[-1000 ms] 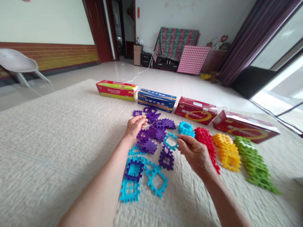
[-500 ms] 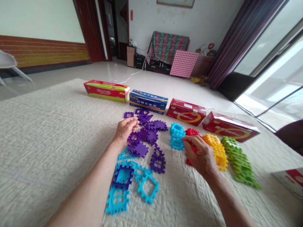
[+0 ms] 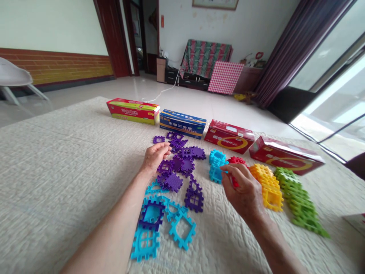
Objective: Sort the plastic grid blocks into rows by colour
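My left hand (image 3: 155,156) hovers at the left edge of a loose pile of purple interlocking plastic tiles (image 3: 173,182), its fingers pressed together. Whether anything is between them is hidden. My right hand (image 3: 242,186) has its thumb and forefinger bent together in a pinch beside a short row of light-blue tiles (image 3: 216,173); I cannot tell whether they grip one. Behind that hand, red tiles (image 3: 237,160) are partly covered. Closer to me lie more light-blue tiles (image 3: 145,247), with a dark purple frame tile (image 3: 152,215) on top of some.
Overlapping yellow tiles (image 3: 269,188) and green tiles (image 3: 302,205) run along the right. Behind the tiles stand a red-and-yellow box (image 3: 132,111), a blue box (image 3: 182,125) and two red boxes (image 3: 228,137). Everything rests on a cream quilted cover (image 3: 71,152).
The view has swung slightly left, so the boxes and tiles sit further right. Both hands keep nearly the same pose; my right hand now hides the lower red tiles.
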The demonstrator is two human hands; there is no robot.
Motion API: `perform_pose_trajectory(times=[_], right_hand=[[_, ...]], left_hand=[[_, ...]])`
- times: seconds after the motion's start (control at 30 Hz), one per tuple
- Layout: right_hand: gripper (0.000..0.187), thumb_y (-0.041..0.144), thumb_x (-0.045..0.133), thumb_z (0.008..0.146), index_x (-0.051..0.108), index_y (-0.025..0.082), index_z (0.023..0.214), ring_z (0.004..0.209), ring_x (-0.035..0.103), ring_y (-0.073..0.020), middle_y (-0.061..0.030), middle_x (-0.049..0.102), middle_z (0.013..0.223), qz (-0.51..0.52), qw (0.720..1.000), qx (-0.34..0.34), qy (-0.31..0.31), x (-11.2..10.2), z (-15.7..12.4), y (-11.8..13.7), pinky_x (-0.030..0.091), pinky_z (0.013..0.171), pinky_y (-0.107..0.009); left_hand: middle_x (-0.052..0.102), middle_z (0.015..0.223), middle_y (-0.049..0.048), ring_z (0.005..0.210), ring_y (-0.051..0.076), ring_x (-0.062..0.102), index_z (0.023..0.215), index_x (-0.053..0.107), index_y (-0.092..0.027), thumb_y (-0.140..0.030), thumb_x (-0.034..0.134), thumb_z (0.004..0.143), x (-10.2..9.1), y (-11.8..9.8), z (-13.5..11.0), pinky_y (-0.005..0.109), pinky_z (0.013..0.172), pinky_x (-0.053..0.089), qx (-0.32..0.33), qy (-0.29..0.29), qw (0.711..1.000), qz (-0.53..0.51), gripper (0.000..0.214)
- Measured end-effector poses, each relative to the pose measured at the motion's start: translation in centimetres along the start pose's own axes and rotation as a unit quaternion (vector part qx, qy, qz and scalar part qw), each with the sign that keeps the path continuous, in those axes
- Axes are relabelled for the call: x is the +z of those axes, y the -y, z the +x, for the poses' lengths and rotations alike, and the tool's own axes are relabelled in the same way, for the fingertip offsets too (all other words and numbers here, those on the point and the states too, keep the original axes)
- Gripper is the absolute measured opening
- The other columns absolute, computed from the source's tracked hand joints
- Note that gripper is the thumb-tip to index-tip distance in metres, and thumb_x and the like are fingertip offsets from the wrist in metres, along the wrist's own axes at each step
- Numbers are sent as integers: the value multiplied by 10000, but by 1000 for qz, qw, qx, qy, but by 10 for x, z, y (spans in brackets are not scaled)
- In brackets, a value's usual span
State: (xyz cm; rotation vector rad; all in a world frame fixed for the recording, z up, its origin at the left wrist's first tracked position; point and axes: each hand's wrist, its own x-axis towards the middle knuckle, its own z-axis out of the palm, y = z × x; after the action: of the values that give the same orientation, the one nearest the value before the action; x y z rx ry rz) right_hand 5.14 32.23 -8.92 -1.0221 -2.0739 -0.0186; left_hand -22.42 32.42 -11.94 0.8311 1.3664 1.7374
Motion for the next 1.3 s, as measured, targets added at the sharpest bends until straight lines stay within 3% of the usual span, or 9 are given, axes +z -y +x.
perform_pose_trajectory(times=[0.13,0.3,0.43,0.6,0.77,0.9,1.07,1.17,1.3], right_hand=[[155,157,497,884,623,226,941,788,624,-151,-41,642,908,152,982,-47,100,7,-7,32,506,683,-274],[165,136,516,858,613,218,963,842,607,-156,-47,631,934,269,929,-80,240,11,-17,69,502,726,-284],[242,109,575,781,615,220,992,867,592,-161,-33,614,957,264,896,-86,347,4,-15,80,501,758,-301],[349,165,685,690,616,239,1024,921,592,-218,-43,610,1004,177,890,-76,414,-10,-15,90,527,808,-380],[563,283,770,625,582,227,1153,1129,540,-345,-127,554,1233,93,913,-95,386,-10,-34,100,493,944,-529],[567,169,678,680,535,234,1225,1149,548,-307,-121,541,1253,85,898,-90,422,-7,-42,99,525,936,-476],[637,103,614,650,504,236,1263,1166,546,-292,-118,538,1262,119,906,-105,392,-16,-31,96,536,931,-446],[589,94,592,682,496,244,1244,1097,571,-248,-94,555,1195,115,920,-87,364,-21,-16,85,544,897,-403],[522,121,567,761,471,241,1259,1057,552,-255,-98,527,1199,28,959,-64,275,-22,0,49,520,876,-447]], left_hand=[[725,810,60,656,118,633,890,709,-145,-320,710,653,0,1,0,219,575,462,7,-1,1000,1,295],[725,803,63,648,118,628,888,712,-150,-322,724,644,1,1,1,221,569,456,5,-2,1000,-3,299],[725,798,60,639,113,628,886,712,-149,-302,712,643,1,0,2,221,571,462,-1,-4,1000,-8,287],[728,809,59,646,112,633,890,711,-152,-293,702,651,1,0,2,222,581,469,-4,-3,1000,-12,277],[728,811,65,646,118,631,881,710,-152,-302,707,651,1,-1,1,230,581,471,-4,-4,1000,-15,275],[726,806,67,642,119,628,880,710,-145,-286,704,644,1,-2,1,228,571,468,-7,-5,1000,-14,274],[729,816,59,659,119,636,911,711,-148,-301,688,656,1,-1,1,221,580,466,-6,-2,1000,-7,298],[731,822,57,663,121,639,915,710,-149,-322,693,655,1,-1,1,223,585,469,-5,0,1000,-3,313],[730,813,55,663,123,637,912,710,-145,-332,705,650,1,1,1,222,583,465,0,2,1000,1,321]])
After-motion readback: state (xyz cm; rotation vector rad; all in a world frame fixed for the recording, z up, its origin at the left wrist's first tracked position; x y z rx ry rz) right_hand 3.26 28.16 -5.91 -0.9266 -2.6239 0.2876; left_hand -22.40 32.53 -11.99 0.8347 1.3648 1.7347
